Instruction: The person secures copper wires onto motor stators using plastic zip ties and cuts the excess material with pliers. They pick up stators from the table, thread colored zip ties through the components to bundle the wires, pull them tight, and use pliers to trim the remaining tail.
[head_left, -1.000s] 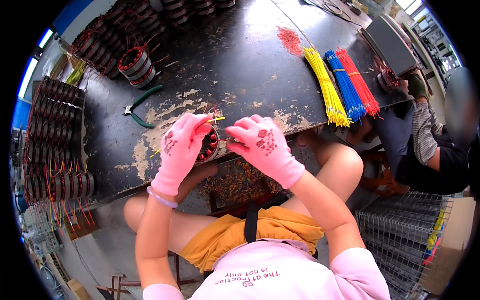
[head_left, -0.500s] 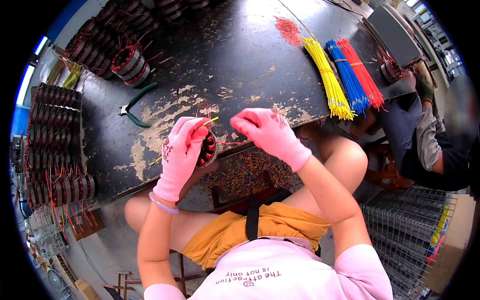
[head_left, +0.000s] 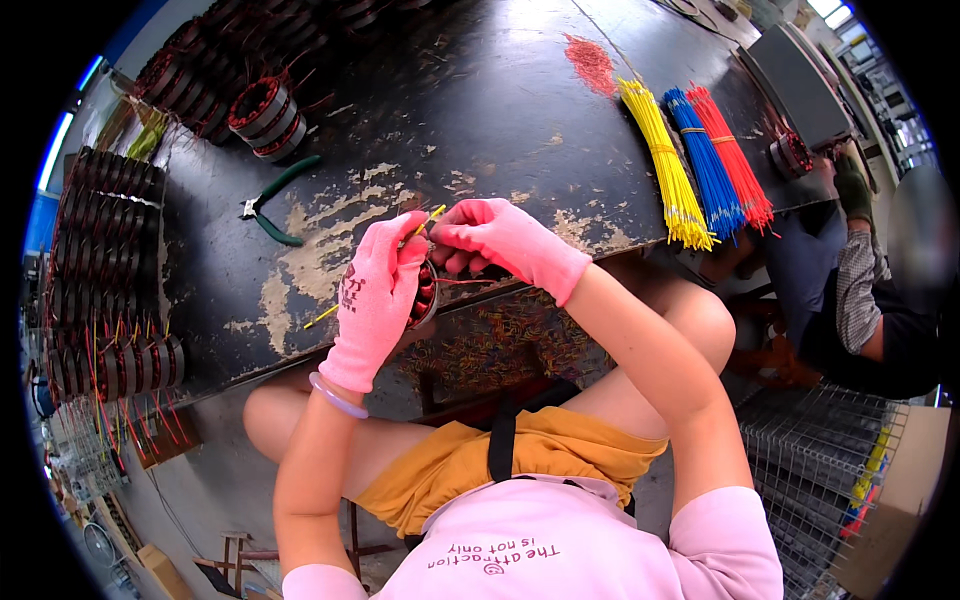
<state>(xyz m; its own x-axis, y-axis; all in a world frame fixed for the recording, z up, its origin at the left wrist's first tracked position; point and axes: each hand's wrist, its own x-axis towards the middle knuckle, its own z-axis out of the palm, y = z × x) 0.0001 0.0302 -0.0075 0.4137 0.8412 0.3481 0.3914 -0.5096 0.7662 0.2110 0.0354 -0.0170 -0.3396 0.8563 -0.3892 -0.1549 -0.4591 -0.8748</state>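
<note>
Work on this coil ring (head_left: 426,297) looks only part done. It sits by the near edge of the desk (head_left: 440,110), partly hidden by the left hand (head_left: 378,285). That hand is curled into a pinch on a long yellow wire (head_left: 320,318), and the wire's far end pokes out past the fingers. The right hand (head_left: 510,245) is just beside it, fingers bent and tips close together near the yellow end. I cannot tell if it has hold of anything. A thin red wire (head_left: 462,281) sticks out to the right, so that bit seems loose. How much is done under the left hand, I cannot see. On the left, the near row of rings (head_left: 130,365) has long coloured wires hanging down, so those look further along. A lone ring (head_left: 268,120) at the far left shows just thin red wires, so it looks less done. On the right, the yellow bundle (head_left: 662,165), blue bundle (head_left: 705,165) and red bundle (head_left: 732,155) have lots left.
</note>
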